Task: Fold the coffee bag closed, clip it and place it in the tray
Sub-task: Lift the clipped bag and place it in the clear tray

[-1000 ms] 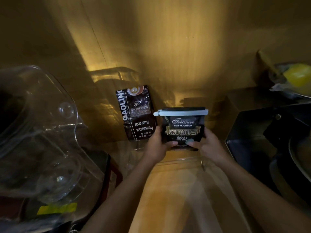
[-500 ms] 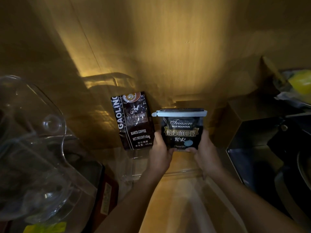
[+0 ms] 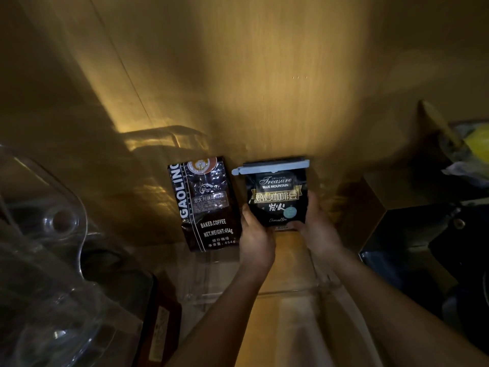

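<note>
Head view: coffee bag [image 3: 276, 197] pinched low down between both hands, left hand [image 3: 256, 238] wrapped around the lower left corner, right hand [image 3: 318, 229] around the lower right, thumbs pressed on the printed front, fingers out of sight behind. Top already folded over and shut under a pale clip [image 3: 272, 167] running the full width. Held upright against the wooden back wall [image 3: 264, 75], just beside a second bag marked GAOLING [image 3: 209, 205] leaning there on the left; hard to tell whether the base already touches down. Clear tray [image 3: 291, 288] faint in the dim light, its front wall readable below the wrists, so the bag probably inside or above it already. Best lowered straight until the base sits flat, then leaned lightly back against the wall. Worth keeping a slim gap from the neighbouring bag to avoid knocking it over. Better to ease the thumbs off first and slide both hands back together, not one at a time, since a top-heavy clipped bag could tip forward. No pull on the clip needed.
</note>
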